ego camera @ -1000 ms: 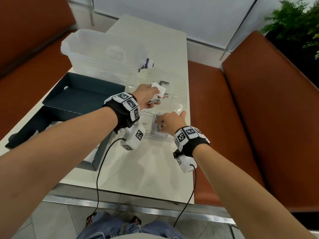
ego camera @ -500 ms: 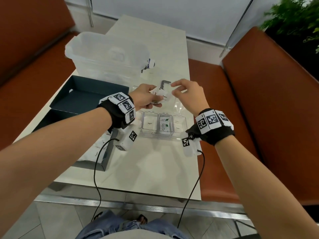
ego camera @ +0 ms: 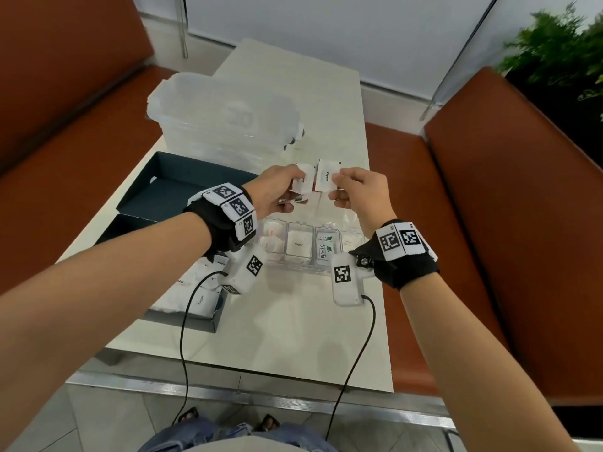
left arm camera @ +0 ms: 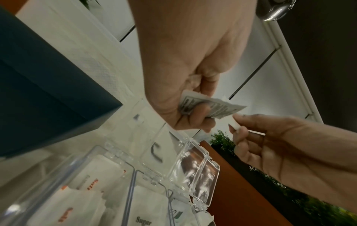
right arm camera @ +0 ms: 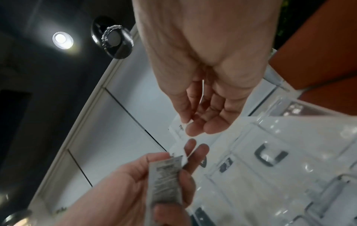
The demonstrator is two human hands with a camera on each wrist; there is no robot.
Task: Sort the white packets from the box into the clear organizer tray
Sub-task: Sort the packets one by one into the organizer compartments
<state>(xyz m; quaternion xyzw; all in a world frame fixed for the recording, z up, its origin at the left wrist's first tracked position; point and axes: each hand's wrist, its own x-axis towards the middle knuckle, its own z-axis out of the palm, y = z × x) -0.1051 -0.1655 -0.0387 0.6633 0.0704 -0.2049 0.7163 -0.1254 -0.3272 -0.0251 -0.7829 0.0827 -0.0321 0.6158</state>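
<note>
**Two packets held above the tray**

A white packet marked "Pepper" [ego camera: 326, 180] is pinched in the fingers of the right hand [ego camera: 360, 194], raised above the clear organizer tray [ego camera: 301, 244]. Just beside it, the left hand [ego camera: 274, 190] grips a small bunch of packets [ego camera: 301, 182] — fingers curled round them. The tray's near compartments hold packets, two reading "Sugar" and "Stevia". Left of the tray sits the dark box [ego camera: 192, 301] with more packets on the counter [ego camera: 293, 337] — a clear lidded bin [ego camera: 222, 119] stands behind.
</note>
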